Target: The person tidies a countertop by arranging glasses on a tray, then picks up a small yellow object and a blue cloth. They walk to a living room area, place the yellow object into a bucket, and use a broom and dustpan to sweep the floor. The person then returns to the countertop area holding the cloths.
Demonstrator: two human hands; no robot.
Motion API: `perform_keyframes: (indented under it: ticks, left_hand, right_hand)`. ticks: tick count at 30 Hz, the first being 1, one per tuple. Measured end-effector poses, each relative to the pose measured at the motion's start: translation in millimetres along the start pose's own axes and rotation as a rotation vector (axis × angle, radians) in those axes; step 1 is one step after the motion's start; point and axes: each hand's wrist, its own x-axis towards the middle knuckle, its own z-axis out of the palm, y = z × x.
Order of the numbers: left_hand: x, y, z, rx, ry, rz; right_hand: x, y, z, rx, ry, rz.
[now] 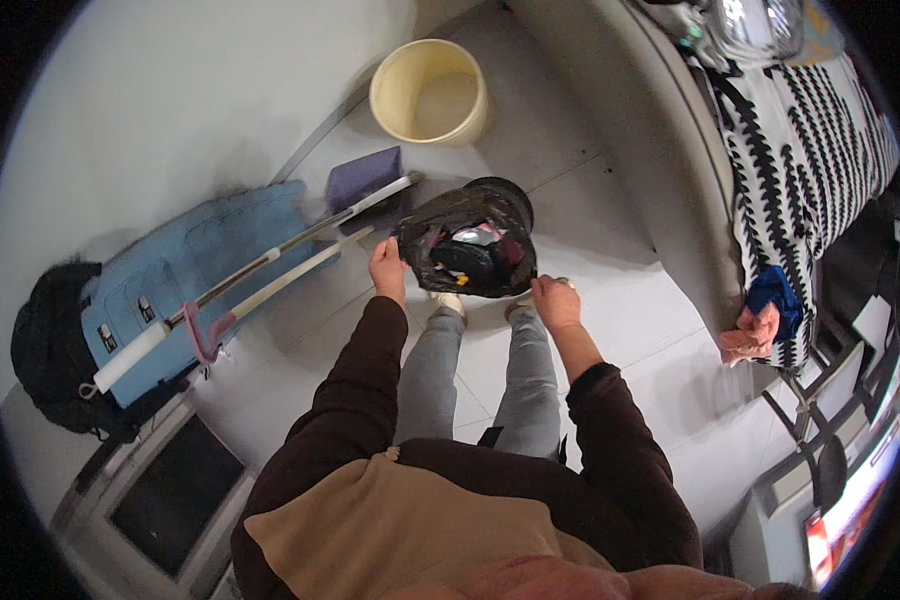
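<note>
Black bag (pixel 459 208), mouth upward, long axis crosswise between left hand (pixel 388 268) and right hand (pixel 558 300), rim in their closed grip.

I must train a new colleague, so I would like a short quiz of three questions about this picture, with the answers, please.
1. Multiple choice: what do the left hand and the right hand hold between them?
A) a blue cloth
B) a black plastic bag
C) a purple dustpan

2. True or false: the pale yellow bin stands apart from both hands.

3. Fill in: the patterned cloth at the picture's right is ___ and ___.

Key: 1. B; 2. True; 3. black, white.
</note>
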Motion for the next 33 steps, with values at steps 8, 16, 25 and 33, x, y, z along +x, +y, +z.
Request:
perform_keyframes:
  ticks: [8,16,25,33]
  left_hand:
    - [-8.5,28.0,-158.6,-0.416,0.086,-0.109]
    - [-99.0,143.9,-272.6,-0.142,0.225,0.742]
    - [-75.2,147.9,-299.9,0.058,0.102,0.711]
    - [-80.2,126.1,-302.1,0.254,0.05,0.777]
  right_hand:
    - [-33.0,-147.7,-50.6,0.231,0.113,-0.193]
    - [-91.0,-397.3,-106.8,0.556,-0.2,-0.615]
    - [-125.1,-550.6,-80.9,0.167,-0.005,-1.059]
    - [-138.6,-547.9,-71.9,-0.061,0.166,-1.014]
